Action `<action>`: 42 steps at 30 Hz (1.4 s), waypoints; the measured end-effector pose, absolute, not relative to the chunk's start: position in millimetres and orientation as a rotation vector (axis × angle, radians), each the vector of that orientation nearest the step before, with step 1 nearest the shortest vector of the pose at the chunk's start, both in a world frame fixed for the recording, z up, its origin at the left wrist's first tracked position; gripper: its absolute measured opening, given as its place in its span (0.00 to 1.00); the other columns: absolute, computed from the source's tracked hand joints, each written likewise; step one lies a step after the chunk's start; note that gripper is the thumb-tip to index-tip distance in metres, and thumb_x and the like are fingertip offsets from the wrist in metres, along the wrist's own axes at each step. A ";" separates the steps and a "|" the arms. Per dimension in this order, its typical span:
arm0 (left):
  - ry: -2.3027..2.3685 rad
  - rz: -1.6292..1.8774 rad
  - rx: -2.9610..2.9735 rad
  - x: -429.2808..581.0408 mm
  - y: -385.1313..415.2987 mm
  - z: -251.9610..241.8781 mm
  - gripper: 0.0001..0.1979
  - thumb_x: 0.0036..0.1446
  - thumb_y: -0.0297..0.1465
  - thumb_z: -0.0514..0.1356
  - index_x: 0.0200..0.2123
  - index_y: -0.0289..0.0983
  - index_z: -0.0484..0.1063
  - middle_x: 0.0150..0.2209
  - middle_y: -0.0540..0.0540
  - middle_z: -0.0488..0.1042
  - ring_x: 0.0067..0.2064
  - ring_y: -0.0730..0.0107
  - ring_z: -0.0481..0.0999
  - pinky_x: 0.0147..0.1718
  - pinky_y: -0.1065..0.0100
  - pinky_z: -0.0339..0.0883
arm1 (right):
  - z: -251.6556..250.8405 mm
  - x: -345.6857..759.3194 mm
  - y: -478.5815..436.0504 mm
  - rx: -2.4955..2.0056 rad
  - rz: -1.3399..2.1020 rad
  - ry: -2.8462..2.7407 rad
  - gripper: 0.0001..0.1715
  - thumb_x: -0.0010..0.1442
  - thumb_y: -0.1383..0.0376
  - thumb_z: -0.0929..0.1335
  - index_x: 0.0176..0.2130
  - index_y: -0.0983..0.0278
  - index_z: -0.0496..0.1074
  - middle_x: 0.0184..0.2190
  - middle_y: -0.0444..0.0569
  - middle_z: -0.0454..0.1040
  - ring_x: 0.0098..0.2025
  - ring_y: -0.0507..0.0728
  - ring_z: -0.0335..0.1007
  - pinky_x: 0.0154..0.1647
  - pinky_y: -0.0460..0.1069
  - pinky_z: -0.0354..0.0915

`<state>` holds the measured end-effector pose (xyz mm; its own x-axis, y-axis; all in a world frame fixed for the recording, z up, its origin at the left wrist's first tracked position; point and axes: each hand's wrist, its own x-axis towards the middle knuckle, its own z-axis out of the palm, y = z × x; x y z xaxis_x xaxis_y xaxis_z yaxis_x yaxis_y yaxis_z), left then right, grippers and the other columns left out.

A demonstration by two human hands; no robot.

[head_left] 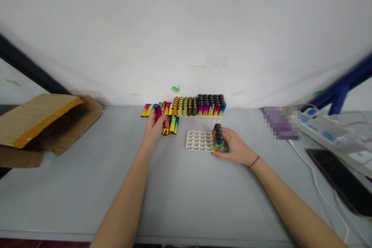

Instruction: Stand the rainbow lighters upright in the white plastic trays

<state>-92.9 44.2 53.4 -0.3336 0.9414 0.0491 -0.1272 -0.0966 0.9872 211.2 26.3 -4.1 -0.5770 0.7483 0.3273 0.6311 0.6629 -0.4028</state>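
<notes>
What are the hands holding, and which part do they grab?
The left hand holds a pink lighter by its lower body. The right hand touches the lighters standing in the white tray; a grip cannot be told.

Pixel-blurred purple block (281, 123) — cardboard box (35, 124) off left edge

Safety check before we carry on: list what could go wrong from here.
1. The rainbow-coloured plastic lighters standing at the right edge of the white moulded tray might topple if the right hand beside them nudges it.
2. The pink lighter in the left hand is close to loose striped lighters lying on the grey table; dropped, it could scatter them.
</notes>
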 end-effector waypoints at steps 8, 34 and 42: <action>1.181 1.454 0.746 -73.3 38.3 64.0 0.30 0.57 0.59 0.47 0.19 0.39 0.58 0.16 0.54 0.56 0.16 0.78 0.55 0.15 0.74 0.51 | -4.6 211.0 26.3 -1.059 0.332 -2.398 0.45 0.55 0.45 0.71 0.62 0.66 0.62 0.58 0.64 0.69 0.60 0.71 0.65 0.61 0.66 0.60; 1.132 1.340 0.691 -36.2 23.7 51.7 0.27 0.60 0.49 0.47 0.15 0.40 0.52 0.11 0.57 0.45 0.13 0.80 0.44 0.13 0.76 0.42 | -2.4 210.6 25.2 -1.064 0.337 -2.399 0.45 0.55 0.46 0.71 0.63 0.67 0.61 0.59 0.65 0.69 0.60 0.71 0.65 0.61 0.65 0.60; 1.147 1.382 0.499 -33.9 24.7 60.5 0.23 0.63 0.38 0.42 0.16 0.40 0.52 0.11 0.57 0.44 0.12 0.79 0.42 0.11 0.76 0.40 | -4.6 211.2 26.0 -1.069 0.329 -2.400 0.45 0.55 0.46 0.71 0.62 0.67 0.62 0.58 0.65 0.69 0.60 0.71 0.65 0.61 0.66 0.60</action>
<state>-33.9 24.7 60.5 -0.1965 0.9222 -0.3332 -0.4972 0.1992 0.8444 211.2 26.0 -4.6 -0.5740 0.7469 0.3357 0.6291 0.6647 -0.4030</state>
